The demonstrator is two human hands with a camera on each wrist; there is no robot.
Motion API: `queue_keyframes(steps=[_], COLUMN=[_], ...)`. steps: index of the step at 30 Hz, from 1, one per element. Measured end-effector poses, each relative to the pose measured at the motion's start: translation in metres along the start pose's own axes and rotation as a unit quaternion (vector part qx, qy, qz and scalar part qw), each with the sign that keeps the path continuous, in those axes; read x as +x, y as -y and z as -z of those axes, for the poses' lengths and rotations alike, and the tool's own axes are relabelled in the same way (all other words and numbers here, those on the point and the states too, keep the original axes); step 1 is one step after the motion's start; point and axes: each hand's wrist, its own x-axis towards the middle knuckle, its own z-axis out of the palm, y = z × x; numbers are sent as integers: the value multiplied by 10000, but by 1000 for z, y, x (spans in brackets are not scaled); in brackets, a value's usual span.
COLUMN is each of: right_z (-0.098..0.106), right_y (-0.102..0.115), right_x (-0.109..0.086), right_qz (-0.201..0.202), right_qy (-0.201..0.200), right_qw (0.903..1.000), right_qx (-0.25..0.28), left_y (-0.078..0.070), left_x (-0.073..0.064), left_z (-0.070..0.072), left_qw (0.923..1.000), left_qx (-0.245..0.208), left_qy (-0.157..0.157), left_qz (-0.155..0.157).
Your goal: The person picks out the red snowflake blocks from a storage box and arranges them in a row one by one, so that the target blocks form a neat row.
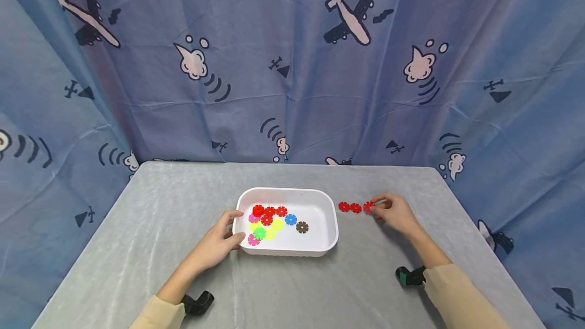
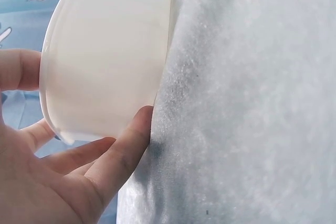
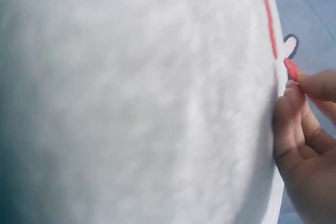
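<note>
My left hand (image 1: 217,244) grips the left end of a white plastic tray (image 1: 315,254), its fingers and thumb at the rim. The left wrist view shows those fingers (image 2: 123,156) against the tray's outer wall (image 2: 105,66). Inside the tray lie several notched plastic discs: red (image 1: 282,211), pink (image 1: 253,240), yellow (image 1: 278,224), green (image 1: 259,233), blue (image 1: 290,219) and brown (image 1: 302,227). Right of the tray, my right hand (image 1: 396,213) pinches a red notched disc (image 1: 367,207) between thumb and fingertips. Two more red discs (image 1: 349,207) lie side by side just left of it.
A grey cloth (image 1: 183,187) covers the table. Behind and beside it hangs a blue curtain (image 1: 256,90) printed with planes. Black wrist devices (image 1: 198,303) are worn on both forearms, over beige sleeves (image 1: 461,293).
</note>
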Motion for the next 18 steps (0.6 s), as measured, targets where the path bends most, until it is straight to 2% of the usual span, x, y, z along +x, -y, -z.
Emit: queue_keyframes(steps=[10,18], right_z=[-2,-1], right_y=[2,5], right_x=[4,6], right_qz=[-226,-317], right_qy=[205,139], right_qw=[9992,9970], right_qx=[-274,-689], left_y=[0,2], left_x=[0,0], left_z=[0,-1], left_qw=[10000,9999], left_qx=[-2,57], left_qy=[15,-65], left_qz=[17,78])
